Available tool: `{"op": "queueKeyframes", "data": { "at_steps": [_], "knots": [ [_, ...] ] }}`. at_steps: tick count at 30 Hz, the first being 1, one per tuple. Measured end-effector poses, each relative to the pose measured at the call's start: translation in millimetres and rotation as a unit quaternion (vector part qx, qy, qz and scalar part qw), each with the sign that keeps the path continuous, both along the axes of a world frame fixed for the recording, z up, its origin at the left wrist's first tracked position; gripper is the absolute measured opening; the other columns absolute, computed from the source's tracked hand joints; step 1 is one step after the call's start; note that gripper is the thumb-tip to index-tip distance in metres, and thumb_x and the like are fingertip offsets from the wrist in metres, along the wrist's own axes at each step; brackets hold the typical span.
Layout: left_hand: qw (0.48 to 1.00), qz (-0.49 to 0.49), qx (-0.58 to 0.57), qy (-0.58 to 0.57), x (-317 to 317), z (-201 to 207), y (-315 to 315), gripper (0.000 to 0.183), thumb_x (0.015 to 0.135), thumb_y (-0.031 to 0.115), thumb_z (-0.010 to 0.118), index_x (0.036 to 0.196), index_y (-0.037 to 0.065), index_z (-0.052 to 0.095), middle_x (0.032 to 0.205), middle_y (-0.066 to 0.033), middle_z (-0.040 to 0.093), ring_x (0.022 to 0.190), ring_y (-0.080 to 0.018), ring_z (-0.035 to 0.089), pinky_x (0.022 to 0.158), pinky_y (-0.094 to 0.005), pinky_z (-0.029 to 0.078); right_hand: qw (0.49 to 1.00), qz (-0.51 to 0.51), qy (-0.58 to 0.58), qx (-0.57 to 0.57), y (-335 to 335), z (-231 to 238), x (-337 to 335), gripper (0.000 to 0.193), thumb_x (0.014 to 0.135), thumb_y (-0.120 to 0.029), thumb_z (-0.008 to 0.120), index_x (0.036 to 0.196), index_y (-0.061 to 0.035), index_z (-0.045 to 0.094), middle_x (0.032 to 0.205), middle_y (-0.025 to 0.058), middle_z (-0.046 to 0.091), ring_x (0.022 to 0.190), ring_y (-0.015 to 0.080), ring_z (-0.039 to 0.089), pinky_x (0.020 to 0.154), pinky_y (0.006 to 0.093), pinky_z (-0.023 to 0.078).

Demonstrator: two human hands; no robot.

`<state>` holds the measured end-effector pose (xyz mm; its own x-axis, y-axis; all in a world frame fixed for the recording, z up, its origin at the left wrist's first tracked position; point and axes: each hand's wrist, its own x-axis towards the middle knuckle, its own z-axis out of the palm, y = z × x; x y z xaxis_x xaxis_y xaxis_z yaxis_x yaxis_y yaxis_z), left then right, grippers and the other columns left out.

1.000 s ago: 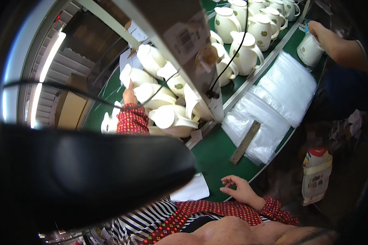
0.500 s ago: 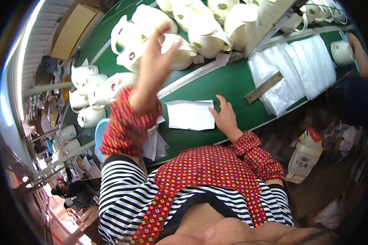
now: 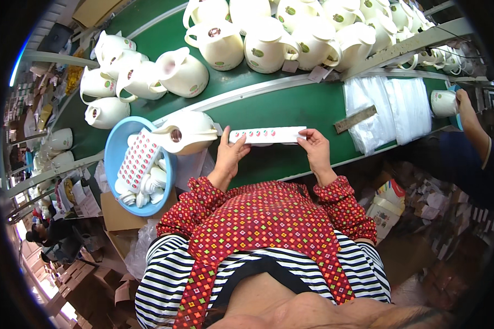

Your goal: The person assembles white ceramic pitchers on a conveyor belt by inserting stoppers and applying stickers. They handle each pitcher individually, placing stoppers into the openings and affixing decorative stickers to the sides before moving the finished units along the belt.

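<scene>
Between my two hands stretches a folded white sticker sheet (image 3: 269, 135), with one row of small red-and-green stickers showing. My left hand (image 3: 230, 153) grips its left end between thumb and fingers. At the right end, my right hand (image 3: 316, 149) pinches the sheet with thumb and fingertips. Just left of my left hand, a cream plastic pitcher (image 3: 195, 130) lies tilted, its brown oval emblem facing up. Beside it, a light blue basin (image 3: 170, 189) holds white plastic parts (image 3: 142, 199) and a larger sheet of red stickers (image 3: 139, 159).
Many cream pitchers (image 3: 269, 46) stand on the green table (image 3: 274, 159) beyond a metal rail (image 3: 247, 95). Stacked clear plastic bags (image 3: 409, 109) lie at the right under a metal bar (image 3: 355, 119). A co-worker's hand (image 3: 464, 101) is near another pitcher (image 3: 443, 103) at far right.
My left hand has come down from above the pitchers to the sheet's left end. Both hands now hold the sheet, which shows as a narrow stickered strip. A pitcher now lies by the basin.
</scene>
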<state>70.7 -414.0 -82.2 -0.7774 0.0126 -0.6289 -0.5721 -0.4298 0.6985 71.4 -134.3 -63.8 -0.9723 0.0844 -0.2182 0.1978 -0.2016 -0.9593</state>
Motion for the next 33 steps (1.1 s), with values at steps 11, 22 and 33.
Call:
{"op": "queueKeyframes", "data": {
  "at_steps": [11, 22, 33],
  "knots": [
    [0.767, -0.170, -0.479, 0.391, 23, 100, -40, 0.091, 0.069, 0.044, 0.093, 0.147, 0.013, 0.058, 0.157, -0.0235, 0.037, 0.143, -0.0420, 0.040, 0.119, -0.0524, 0.033, 0.988, 0.112, 0.082, 0.063, -7, 138, 45, 0.030, 0.095, 0.009, 0.066, 0.124, 0.0031, 0.060, 0.115, 0.0074, 0.069, 0.108, 0.0133, 0.067, 0.094, 0.0268, 0.055],
    [0.712, -0.236, -0.478, 0.458, 55, 182, -10, 0.051, 0.074, 0.028, 0.090, 0.114, 0.006, 0.068, 0.094, -0.0104, 0.066, 0.086, -0.0321, 0.068, 0.075, -0.0403, 0.055, 0.940, 0.231, 0.163, 0.190, -3, 199, 22, 0.033, 0.089, 0.007, 0.071, 0.121, -0.0036, 0.066, 0.115, 0.0098, 0.066, 0.106, 0.0167, 0.065, 0.091, 0.0280, 0.051],
    [0.691, -0.149, -0.585, 0.397, 75, 205, 13, 0.049, 0.071, 0.030, 0.092, 0.107, 0.006, 0.069, 0.088, -0.0104, 0.067, 0.079, -0.0309, 0.069, 0.068, -0.0408, 0.055, 0.637, 0.364, 0.438, 0.520, -49, 219, -18, 0.054, 0.069, -0.020, 0.090, 0.120, -0.0132, 0.072, 0.109, 0.0039, 0.072, 0.105, 0.0229, 0.066, 0.115, 0.0575, 0.032]
  ]
}}
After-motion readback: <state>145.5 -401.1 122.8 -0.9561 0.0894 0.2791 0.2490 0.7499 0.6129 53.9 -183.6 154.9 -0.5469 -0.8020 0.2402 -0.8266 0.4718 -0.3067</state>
